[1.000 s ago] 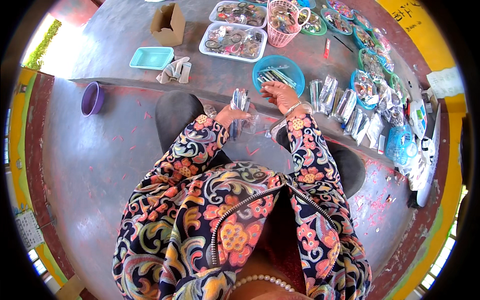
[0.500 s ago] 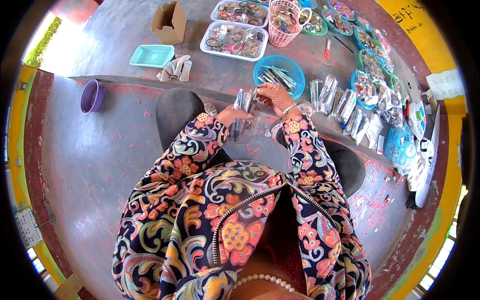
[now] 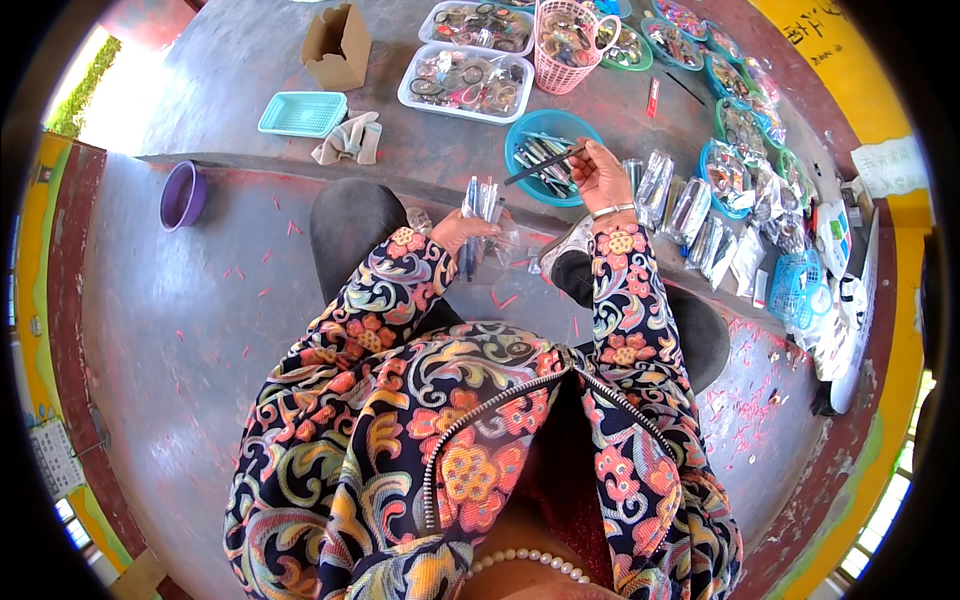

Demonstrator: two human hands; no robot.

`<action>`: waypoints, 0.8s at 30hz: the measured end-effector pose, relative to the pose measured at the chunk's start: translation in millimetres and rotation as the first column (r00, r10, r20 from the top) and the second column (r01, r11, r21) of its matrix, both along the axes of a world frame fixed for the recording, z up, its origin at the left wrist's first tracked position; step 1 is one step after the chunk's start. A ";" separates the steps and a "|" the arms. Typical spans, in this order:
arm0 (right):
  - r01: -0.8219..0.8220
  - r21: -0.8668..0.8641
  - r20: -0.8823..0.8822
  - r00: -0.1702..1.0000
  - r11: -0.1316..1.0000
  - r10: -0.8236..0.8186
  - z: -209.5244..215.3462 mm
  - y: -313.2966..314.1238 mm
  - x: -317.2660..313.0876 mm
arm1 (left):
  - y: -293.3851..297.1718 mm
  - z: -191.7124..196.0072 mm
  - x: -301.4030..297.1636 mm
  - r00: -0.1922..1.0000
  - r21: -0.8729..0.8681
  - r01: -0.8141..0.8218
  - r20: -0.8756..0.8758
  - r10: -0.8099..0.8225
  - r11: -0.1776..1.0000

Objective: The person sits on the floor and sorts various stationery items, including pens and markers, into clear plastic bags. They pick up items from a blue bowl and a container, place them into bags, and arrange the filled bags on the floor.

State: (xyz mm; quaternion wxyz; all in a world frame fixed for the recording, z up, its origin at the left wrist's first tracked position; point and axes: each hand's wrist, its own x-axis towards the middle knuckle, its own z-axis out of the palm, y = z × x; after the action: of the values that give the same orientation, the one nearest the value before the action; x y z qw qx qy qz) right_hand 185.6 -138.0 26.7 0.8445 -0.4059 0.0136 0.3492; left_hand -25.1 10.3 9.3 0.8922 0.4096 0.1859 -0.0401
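My left hand (image 3: 456, 231) is closed round a clear plastic bag with several pens (image 3: 482, 203) standing upright in it, their tops showing above my fingers. Slightly higher and to the right, my right hand (image 3: 602, 178) pinches a dark pen (image 3: 535, 170) by one end. That pen slants down to the left, its far end a little way from the bag. Beyond it stands a blue round basin (image 3: 516, 127) with many loose pens lying in it; the right hand covers part of its right side.
Bagged pens (image 3: 692, 208) lie in a row along the ledge at right. Trays of hair ties (image 3: 466, 110), a pink basket (image 3: 562, 78), a cardboard box (image 3: 338, 50), a turquoise tray (image 3: 302, 114) and a cloth (image 3: 347, 139) sit on the ledge. A purple tub (image 3: 183, 196) stands at left.
My right hand has moved away from the bag, to the right, and now holds a dark pen out over the basin's near side. The left hand stays nearly in place with the bag.
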 end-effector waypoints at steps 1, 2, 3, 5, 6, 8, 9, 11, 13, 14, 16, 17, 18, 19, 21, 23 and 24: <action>0.016 0.001 -0.015 1.000 1.000 -0.016 -3.8 -1.6 2.6 | 1.0 -1.0 0.2 1.000 0.003 0.003 0.003 -0.003 1.000; 0.032 0.002 -0.029 0.999 0.999 -0.031 -7.9 -2.9 4.8 | 1.8 -1.6 0.4 1.000 0.006 0.006 0.007 -0.006 1.000; 0.048 0.002 -0.045 0.998 0.999 -0.048 -10.5 -3.4 5.5 | 2.5 -2.2 0.4 1.000 0.005 0.010 0.006 -0.010 1.000; 0.075 -0.015 -0.102 0.992 0.997 -0.076 -15.4 -4.2 7.1 | 3.4 -2.8 0.8 1.000 0.003 0.019 0.005 -0.019 1.000; 0.087 -0.023 -0.130 0.987 0.996 -0.089 -18.6 -4.1 8.1 | 3.3 -2.5 0.5 1.000 -0.003 0.007 -0.011 -0.007 1.000; 0.114 -0.025 -0.183 0.976 0.993 -0.117 -25.1 -3.3 9.9 | 2.7 -1.6 0.0 0.999 -0.014 -0.018 -0.042 0.017 1.000; 0.127 -0.028 -0.209 0.969 0.992 -0.130 -28.7 -3.2 10.3 | 3.0 -2.6 -0.1 0.999 -0.011 -0.021 -0.040 0.021 1.000; 0.146 -0.046 -0.242 0.958 0.988 -0.153 -35.6 -3.4 11.0 | 4.0 -5.2 -0.4 0.999 -0.005 -0.029 -0.036 0.029 1.000; 0.133 -0.083 -0.241 0.959 0.988 -0.150 -44.4 -5.2 11.7 | 3.9 -3.4 -0.1 0.999 0.002 -0.026 -0.044 0.026 1.000; 0.110 -0.107 -0.226 0.965 0.988 -0.132 -49.4 -6.6 10.6 | 4.1 -2.6 -0.2 0.999 0.006 -0.025 -0.048 0.026 1.000; 0.078 -0.151 -0.215 0.970 0.985 -0.109 -68.4 -9.4 10.4 | 4.6 -5.4 0.5 0.999 0.018 -0.018 -0.045 0.019 1.000; 0.054 -0.184 -0.243 0.965 0.981 -0.099 -79.8 -12.9 10.5 | 4.4 -7.2 1.9 0.999 0.023 -0.012 -0.043 0.013 1.000; 0.031 -0.216 -0.272 0.958 0.976 -0.091 -88.9 -17.3 8.7 | 3.6 -6.7 3.2 0.999 0.022 -0.009 -0.040 0.009 1.000; 0.007 -0.248 -0.302 0.950 0.969 -0.084 -97.8 -21.8 7.3 | 2.1 -5.9 3.8 0.999 0.021 -0.005 -0.038 0.006 1.000; 0.015 -0.280 -0.307 0.946 0.960 -0.104 -108.6 -21.9 6.4 | 0.9 -1.3 1.3 0.999 0.033 -0.013 -0.047 0.015 0.999; 0.041 -0.284 -0.288 0.949 0.958 -0.126 -115.4 -21.2 9.0 | 0.8 3.3 -0.3 0.998 0.047 -0.020 -0.067 0.023 0.999; 0.097 -0.221 -0.292 0.943 0.970 -0.160 -114.4 -21.2 12.4 | 0.7 2.6 0.0 0.998 0.045 -0.014 -0.064 0.017 0.999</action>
State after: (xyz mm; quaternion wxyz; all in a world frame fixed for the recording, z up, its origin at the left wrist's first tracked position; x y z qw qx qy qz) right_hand 198.0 -159.2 -87.7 0.8071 -0.4290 0.2071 0.3488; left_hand -25.1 11.0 11.9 0.8767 0.4265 0.2185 -0.0422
